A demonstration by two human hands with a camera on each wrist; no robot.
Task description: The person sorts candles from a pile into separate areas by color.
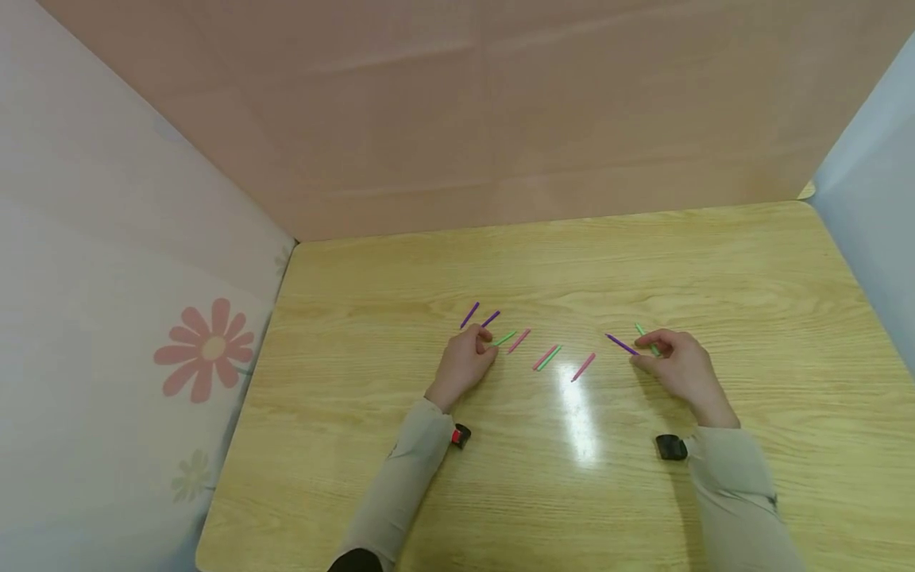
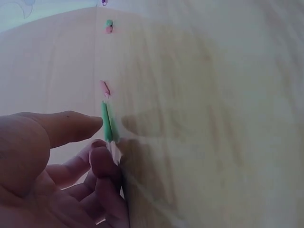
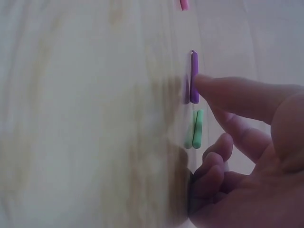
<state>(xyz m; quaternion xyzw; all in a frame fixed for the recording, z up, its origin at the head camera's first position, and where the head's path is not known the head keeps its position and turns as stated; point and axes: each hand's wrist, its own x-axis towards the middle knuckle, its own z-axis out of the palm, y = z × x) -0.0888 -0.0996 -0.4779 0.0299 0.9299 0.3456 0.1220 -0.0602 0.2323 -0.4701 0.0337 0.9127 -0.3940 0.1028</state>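
In the right wrist view, my right hand [image 3: 247, 137] pinches a slim purple stick [image 3: 194, 71] with a small narrow tip, thumb laid against its side. The index fingertip is hidden behind the thumb. Just below it, a green stick [image 3: 198, 128] lies on the table near the curled fingers. My left hand [image 1: 466, 359] is over the left end of the row, thumb and index apart at the near end of another green stick [image 2: 106, 121]. Two purple sticks [image 1: 469, 314] lie beyond that hand, one partly covered by it.
Between the hands lie a pink stick [image 1: 519, 342], a pink and a green stick [image 1: 549, 358] side by side, and another pink stick [image 1: 583, 367]. The wooden table [image 1: 343, 334] meets a brownish-pink back panel [image 1: 500, 119] and a flowered sheet [image 1: 107, 278] at left.
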